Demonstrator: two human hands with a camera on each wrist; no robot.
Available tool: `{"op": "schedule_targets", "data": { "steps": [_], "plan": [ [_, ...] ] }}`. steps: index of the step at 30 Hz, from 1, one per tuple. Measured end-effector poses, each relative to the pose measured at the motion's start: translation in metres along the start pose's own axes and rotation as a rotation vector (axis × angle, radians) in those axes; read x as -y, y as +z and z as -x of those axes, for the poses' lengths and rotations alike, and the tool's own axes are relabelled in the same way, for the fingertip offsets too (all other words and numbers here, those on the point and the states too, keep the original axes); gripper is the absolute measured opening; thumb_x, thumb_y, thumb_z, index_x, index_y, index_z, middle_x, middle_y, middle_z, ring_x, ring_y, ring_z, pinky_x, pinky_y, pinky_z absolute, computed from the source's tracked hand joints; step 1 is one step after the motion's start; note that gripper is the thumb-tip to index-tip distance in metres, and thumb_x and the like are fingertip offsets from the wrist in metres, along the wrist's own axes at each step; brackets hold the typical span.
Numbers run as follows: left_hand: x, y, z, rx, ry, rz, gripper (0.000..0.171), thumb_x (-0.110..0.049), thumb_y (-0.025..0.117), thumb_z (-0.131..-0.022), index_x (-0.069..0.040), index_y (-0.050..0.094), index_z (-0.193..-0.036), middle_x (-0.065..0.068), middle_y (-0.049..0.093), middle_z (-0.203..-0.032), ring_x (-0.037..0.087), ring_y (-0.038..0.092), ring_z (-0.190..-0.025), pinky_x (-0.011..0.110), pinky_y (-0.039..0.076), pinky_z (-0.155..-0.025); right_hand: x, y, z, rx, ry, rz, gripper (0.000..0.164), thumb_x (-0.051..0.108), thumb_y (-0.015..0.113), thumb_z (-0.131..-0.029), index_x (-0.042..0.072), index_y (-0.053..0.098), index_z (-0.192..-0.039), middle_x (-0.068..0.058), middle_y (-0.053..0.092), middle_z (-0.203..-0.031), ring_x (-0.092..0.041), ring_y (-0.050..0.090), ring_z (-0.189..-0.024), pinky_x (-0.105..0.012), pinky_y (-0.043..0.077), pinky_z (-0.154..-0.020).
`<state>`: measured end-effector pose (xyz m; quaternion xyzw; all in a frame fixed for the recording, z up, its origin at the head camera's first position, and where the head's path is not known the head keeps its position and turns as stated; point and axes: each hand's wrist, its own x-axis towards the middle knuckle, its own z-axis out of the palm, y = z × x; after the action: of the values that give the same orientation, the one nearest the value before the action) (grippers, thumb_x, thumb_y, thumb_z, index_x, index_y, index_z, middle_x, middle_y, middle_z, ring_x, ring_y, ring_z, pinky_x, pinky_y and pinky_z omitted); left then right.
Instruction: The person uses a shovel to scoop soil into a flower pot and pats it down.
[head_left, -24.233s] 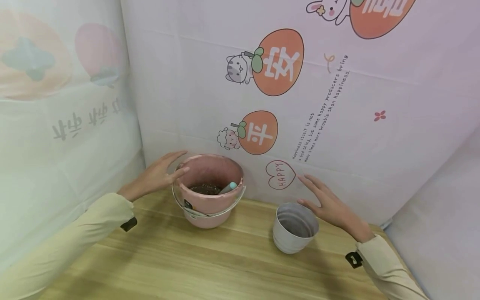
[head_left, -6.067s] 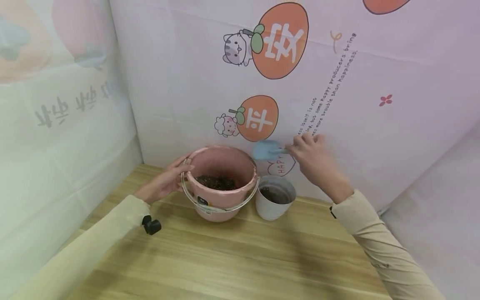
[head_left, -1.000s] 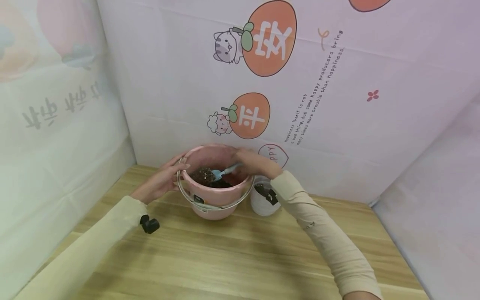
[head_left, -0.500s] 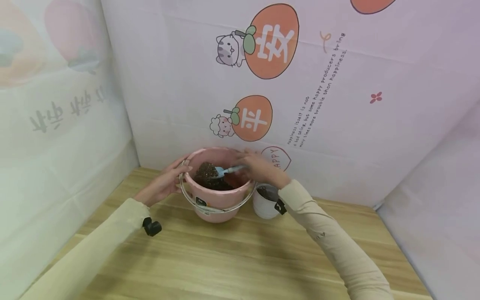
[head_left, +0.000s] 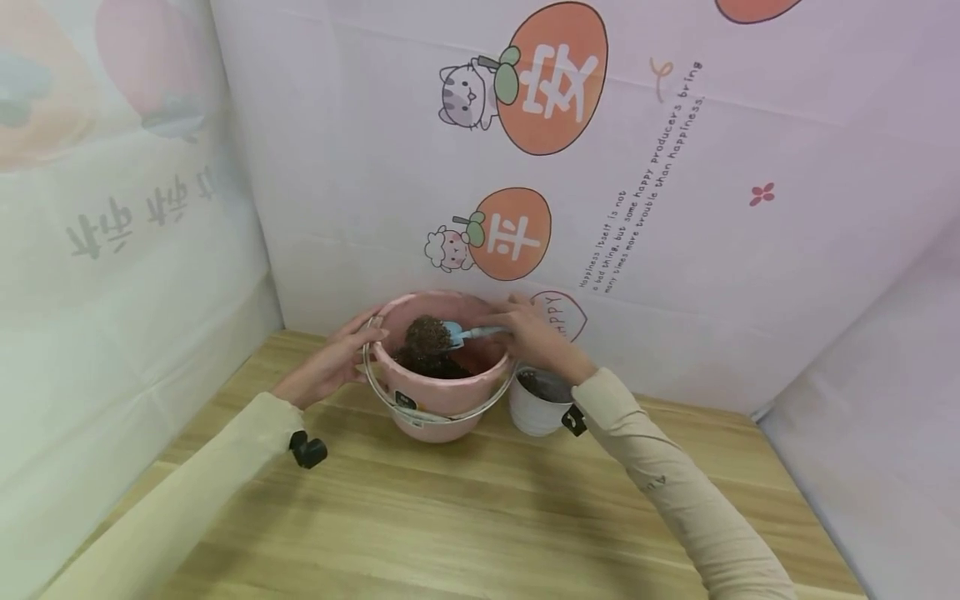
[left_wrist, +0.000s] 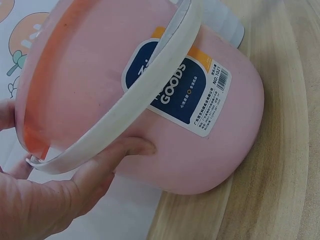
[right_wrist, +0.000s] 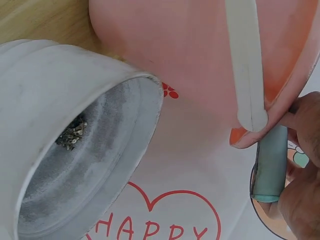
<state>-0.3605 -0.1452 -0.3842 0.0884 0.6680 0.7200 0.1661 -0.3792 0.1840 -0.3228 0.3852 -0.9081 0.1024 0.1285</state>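
My left hand [head_left: 333, 363] holds the pink bucket [head_left: 442, 398] at its left side, near the handle joint. In the left wrist view a fingertip presses the bucket wall below the white handle [left_wrist: 120, 112]. My right hand [head_left: 538, 335] grips the grey-blue handle of a small garden trowel [head_left: 454, 334] over the bucket's right rim. A heaped load of dark soil [head_left: 429, 335] sits on the trowel's blade, inside the bucket mouth above more soil. Right beside the bucket stands a white flowerpot [head_left: 536, 415]; the right wrist view shows some soil [right_wrist: 73, 133] in it.
The wooden tabletop [head_left: 420, 525] stretches out in front of the bucket and pot. A white printed cloth [head_left: 360, 167] hangs close behind them, and another cloth [head_left: 150, 333] hangs along the left side.
Over the last second the loaded trowel has risen slightly and shifted right inside the bucket. Since the oldest frame, both hands have taken hold, and the pot stands nearer the bucket with soil in it.
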Motion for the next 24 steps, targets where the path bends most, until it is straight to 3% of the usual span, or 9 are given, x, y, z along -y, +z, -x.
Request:
{"op": "schedule_targets", "data": {
  "steps": [4,14,21,24],
  "plan": [
    [-0.001,0.000,0.000,-0.007,0.002,-0.014,0.074,-0.027,0.052,-0.109,-0.030,0.009,-0.170,0.017,0.039,-0.146,0.014,0.054,-0.099,0.035,0.055,-0.083,-0.002,0.000,0.000,-0.009,0.007,0.006,0.040,0.003,0.077,-0.092,0.027,0.080,-0.123,-0.003,0.069,-0.138,-0.023,0.045,-0.095,-0.042,0.030,-0.082],
    [0.002,0.001,0.001,-0.015,-0.007,0.002,0.076,-0.027,0.053,-0.108,-0.031,0.009,-0.170,0.010,0.048,-0.126,0.011,0.057,-0.094,0.035,0.055,-0.083,-0.007,-0.005,0.004,-0.045,-0.016,-0.017,0.036,0.000,0.076,-0.091,0.020,0.081,-0.121,-0.005,0.073,-0.113,-0.024,0.049,-0.097,-0.041,0.038,-0.086],
    [0.002,0.001,0.001,-0.016,0.001,-0.002,0.073,-0.027,0.052,-0.109,-0.030,0.011,-0.170,0.017,0.042,-0.142,0.014,0.056,-0.102,0.035,0.056,-0.085,-0.014,-0.009,0.010,-0.074,-0.019,-0.019,0.040,-0.002,0.079,-0.088,0.020,0.080,-0.122,-0.004,0.073,-0.108,-0.024,0.047,-0.095,-0.041,0.033,-0.084],
    [0.003,0.001,0.000,-0.008,0.007,0.001,0.074,-0.028,0.053,-0.109,-0.030,0.011,-0.170,0.013,0.045,-0.135,0.012,0.057,-0.100,0.034,0.056,-0.085,-0.015,-0.012,0.015,-0.087,-0.018,-0.017,0.038,0.001,0.079,-0.089,0.019,0.080,-0.122,-0.005,0.072,-0.104,-0.025,0.048,-0.095,-0.042,0.033,-0.085]
  ]
}}
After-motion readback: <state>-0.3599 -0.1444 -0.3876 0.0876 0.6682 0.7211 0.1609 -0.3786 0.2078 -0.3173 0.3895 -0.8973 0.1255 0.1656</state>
